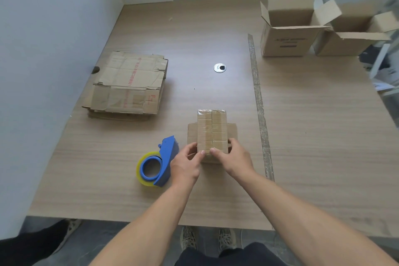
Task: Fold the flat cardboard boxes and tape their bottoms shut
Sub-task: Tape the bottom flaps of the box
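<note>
- cardboard box [212, 129] stands bottom-up near the front edge of the table [194, 28], so its taped seam faces the person.
- left hand [189, 161] and right hand [234, 157] each clasp a near corner, fingers curled round the sides and thumbs on top, probably smoothing the tape's end, though the hands hide it.
- tape dispenser [160, 163] lies just beside the left hand, within easy reach.
- flat boxes [129, 84] wait stacked at the left; open boxes [287, 28] stand well apart, far right.

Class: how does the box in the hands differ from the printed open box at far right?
The held box looks smaller than the open box. The held box's top face is taped shut; the open box's flaps stand spread. The left hand and right hand grip the held box, neither the open box. Both are cardboard.
</note>
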Demonstrator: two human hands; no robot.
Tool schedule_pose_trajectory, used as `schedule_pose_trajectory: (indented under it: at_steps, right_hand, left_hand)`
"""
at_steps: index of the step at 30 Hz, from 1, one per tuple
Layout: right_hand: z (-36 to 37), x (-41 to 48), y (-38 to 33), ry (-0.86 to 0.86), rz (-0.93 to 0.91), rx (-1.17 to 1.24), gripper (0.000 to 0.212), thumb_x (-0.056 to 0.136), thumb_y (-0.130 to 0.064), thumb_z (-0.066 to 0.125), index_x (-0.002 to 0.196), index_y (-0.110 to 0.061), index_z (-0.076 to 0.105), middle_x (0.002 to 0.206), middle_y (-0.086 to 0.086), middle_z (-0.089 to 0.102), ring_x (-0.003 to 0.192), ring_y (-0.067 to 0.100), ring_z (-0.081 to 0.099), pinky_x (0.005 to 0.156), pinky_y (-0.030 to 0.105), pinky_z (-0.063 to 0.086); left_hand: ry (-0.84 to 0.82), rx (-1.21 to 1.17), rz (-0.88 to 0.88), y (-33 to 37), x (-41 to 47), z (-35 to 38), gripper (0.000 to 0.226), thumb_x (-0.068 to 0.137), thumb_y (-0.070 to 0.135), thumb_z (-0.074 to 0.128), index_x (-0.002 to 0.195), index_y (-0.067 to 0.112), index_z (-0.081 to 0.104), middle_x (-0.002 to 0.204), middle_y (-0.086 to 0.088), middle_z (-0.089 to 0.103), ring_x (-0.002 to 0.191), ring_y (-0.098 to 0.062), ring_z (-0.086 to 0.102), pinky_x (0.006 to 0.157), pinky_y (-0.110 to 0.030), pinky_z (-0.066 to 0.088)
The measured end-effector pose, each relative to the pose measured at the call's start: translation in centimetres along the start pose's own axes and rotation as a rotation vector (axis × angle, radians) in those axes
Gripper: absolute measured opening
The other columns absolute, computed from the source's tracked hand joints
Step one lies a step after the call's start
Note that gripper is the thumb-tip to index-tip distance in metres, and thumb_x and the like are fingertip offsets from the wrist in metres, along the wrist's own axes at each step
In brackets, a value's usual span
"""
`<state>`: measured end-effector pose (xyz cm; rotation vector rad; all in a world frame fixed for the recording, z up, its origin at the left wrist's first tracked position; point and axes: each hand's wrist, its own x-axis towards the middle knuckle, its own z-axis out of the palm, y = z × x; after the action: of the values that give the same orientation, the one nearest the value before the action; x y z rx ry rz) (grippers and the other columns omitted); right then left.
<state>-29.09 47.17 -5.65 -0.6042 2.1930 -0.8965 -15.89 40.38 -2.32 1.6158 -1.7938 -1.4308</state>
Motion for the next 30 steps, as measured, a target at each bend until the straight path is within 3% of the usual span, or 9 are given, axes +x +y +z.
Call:
schedule_pose_trajectory:
  at_steps: [2,5,8,12,16,20,22,25,30]
  right_hand:
    - [-0.1,0.2,0.1,0.0,-0.007,0.019,0.045,0.078,-0.052,0.072,0.112,-0.025,0.061,0.101,-0.001,0.069,0.096,0.021,0.063,0.086,0.038,0.052]
    - [-0.3,0.5,0.2,-0.004,-0.007,0.025,0.037,0.083,-0.048,0.069,0.112,-0.025,0.064,0.102,-0.003,0.071,0.098,0.02,0.064,0.088,0.038,0.052]
    - [-0.6,0.4,0.4,-0.023,-0.032,0.03,0.034,0.087,-0.049,0.066,0.112,-0.026,0.067,0.101,-0.005,0.071,0.097,0.018,0.064,0.088,0.038,0.051]
    - [-1.2,0.0,0.9,-0.055,-0.096,0.041,0.024,0.094,-0.043,0.059,0.111,-0.031,0.069,0.097,-0.009,0.072,0.096,0.016,0.065,0.084,0.033,0.05]
    - [-1.6,-0.6,1.5,-0.111,-0.07,0.196,0.035,0.098,-0.036,0.055,0.132,-0.041,0.058,0.115,-0.017,0.069,0.107,0.007,0.063,0.099,0.036,0.048]
    - [-2.8,-2.1,1.3,-0.143,-0.162,0.218,0.072,0.091,-0.033,0.069,0.15,-0.04,0.029,0.118,-0.021,0.061,0.107,-0.003,0.061,0.096,0.02,0.046]
    - [-3.2,-2.4,0.5,-0.065,-0.235,0.205,0.068,0.089,-0.034,0.071,0.146,-0.044,0.035,0.114,-0.018,0.061,0.096,-0.006,0.063,0.085,0.014,0.047]
    - [-3.8,-2.4,-1.4,0.06,-0.32,0.227,0.048,0.091,-0.035,0.068,0.136,-0.04,0.053,0.109,-0.005,0.064,0.079,-0.003,0.063,0.075,0.017,0.052]
    - [-5.7,-2.5,-4.4,0.098,-0.403,0.295,0.03,0.092,-0.03,0.067,0.123,-0.035,0.065,0.094,-0.015,0.07,0.083,0.003,0.068,0.078,0.02,0.053]
  left_hand:
    - [0.014,-0.001,-0.012,0.0,0.1,0.1,0.032,0.091,0.026,0.07,0.122,0.02,0.069,0.093,0.02,0.064,0.092,0.001,0.061,0.084,-0.014,0.041]
    - [0.031,-0.02,-0.047,0.0,0.4,0.4,0.032,0.092,0.027,0.069,0.123,0.02,0.07,0.106,0.01,0.072,0.089,0.003,0.058,0.087,-0.014,0.04]
    - [0.043,-0.006,-0.076,0.2,0.6,0.4,0.033,0.093,0.029,0.068,0.124,0.018,0.069,0.117,0.003,0.072,0.098,-0.002,0.059,0.093,-0.016,0.041]
    - [0.042,0.09,-0.064,0.2,0.8,0.5,0.033,0.096,0.032,0.062,0.126,0.02,0.068,0.12,0.002,0.071,0.116,-0.014,0.061,0.106,-0.031,0.044]
    - [0.014,0.108,-0.086,0.0,0.8,0.2,0.031,0.1,0.031,0.055,0.128,0.024,0.067,0.121,0.004,0.07,0.118,-0.016,0.06,0.106,-0.037,0.046]
    - [-0.109,-0.157,-0.068,0.1,0.0,-0.7,0.031,0.1,0.019,0.055,0.129,0.027,0.065,0.114,0.019,0.069,0.113,-0.002,0.061,0.102,-0.029,0.048]
    - [-0.124,-0.194,0.012,0.6,-0.2,-0.9,0.031,0.098,0.021,0.06,0.128,0.028,0.065,0.11,0.023,0.068,0.108,0.004,0.062,0.097,-0.021,0.049]
    - [-0.021,-0.193,0.153,2.7,-0.3,-1.0,0.021,0.094,0.026,0.067,0.114,0.034,0.068,0.106,0.014,0.069,0.094,0.01,0.063,0.082,-0.008,0.045]
    - [0.142,-0.208,0.322,6.2,0.4,-1.3,0.021,0.091,0.027,0.07,0.111,0.02,0.073,0.1,0.001,0.065,0.082,0.003,0.06,0.072,-0.006,0.043]
